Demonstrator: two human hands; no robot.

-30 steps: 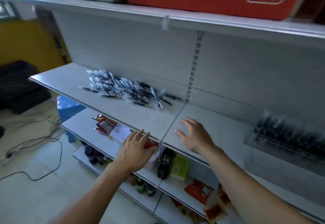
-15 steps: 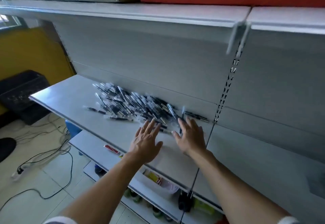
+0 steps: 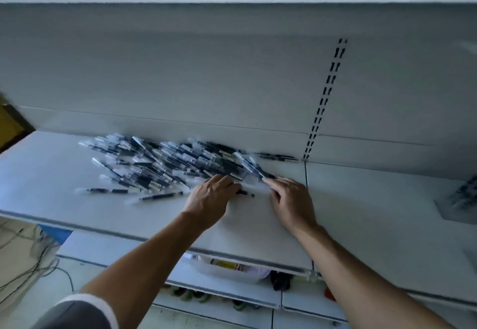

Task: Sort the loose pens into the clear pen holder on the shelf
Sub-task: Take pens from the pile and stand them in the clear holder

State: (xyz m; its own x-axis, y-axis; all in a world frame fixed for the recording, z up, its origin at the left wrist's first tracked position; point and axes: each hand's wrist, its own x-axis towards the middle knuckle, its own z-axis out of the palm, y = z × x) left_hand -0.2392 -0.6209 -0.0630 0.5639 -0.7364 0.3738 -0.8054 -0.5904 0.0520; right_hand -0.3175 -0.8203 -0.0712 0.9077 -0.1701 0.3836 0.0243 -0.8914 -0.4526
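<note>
The clear pen holder [image 3: 463, 198] is running off the frame edge, well right of the pen pile [image 3: 165, 166], and is blurred. Your left hand [image 3: 210, 199] is curling its fingers over a dark pen [image 3: 245, 193] at the pile's near right corner. Your right hand [image 3: 290, 200] is lying spread, with its fingertips touching a clear pen [image 3: 251, 166] on the pile's right edge. The pile is sitting on the grey shelf [image 3: 77, 207]. Cables [image 3: 31, 264] are trailing below-left of the pile.

Dark pens [image 3: 165, 166] with clear caps lay heaped and crisscrossed at the back of the shelf [image 3: 46, 173]. The holder [image 3: 462, 199], blurred and cut off, sat far right on the shelf.
</note>
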